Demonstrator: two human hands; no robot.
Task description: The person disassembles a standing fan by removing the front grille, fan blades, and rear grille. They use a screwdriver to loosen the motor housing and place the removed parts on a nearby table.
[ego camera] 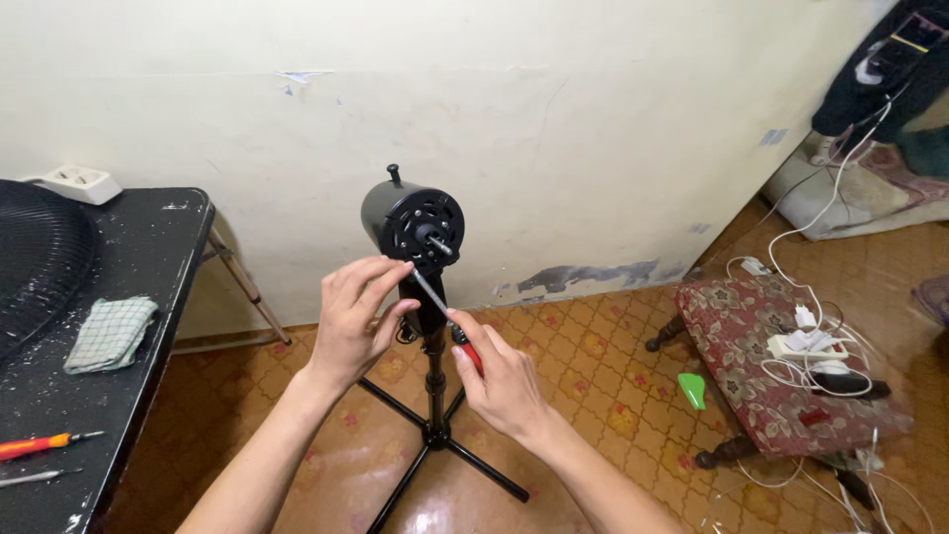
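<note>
Two hands on one screwdriver [442,309] at frame centre, tip at the lower face of the fan motor [412,220] (blade and grille off). Left hand [354,318] pinches the shaft; right hand [502,381] closed round the red handle. Step looks like screw work; next needs tip seated square before turning. Black table [148,257] at left.

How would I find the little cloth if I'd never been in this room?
Look at the black table on the left, against the wall. The cloth lies folded on it, between the round black fan grille at the table's far end and the orange screwdriver nearer you. It's the only soft thing there, pale with a green check pattern.
</note>
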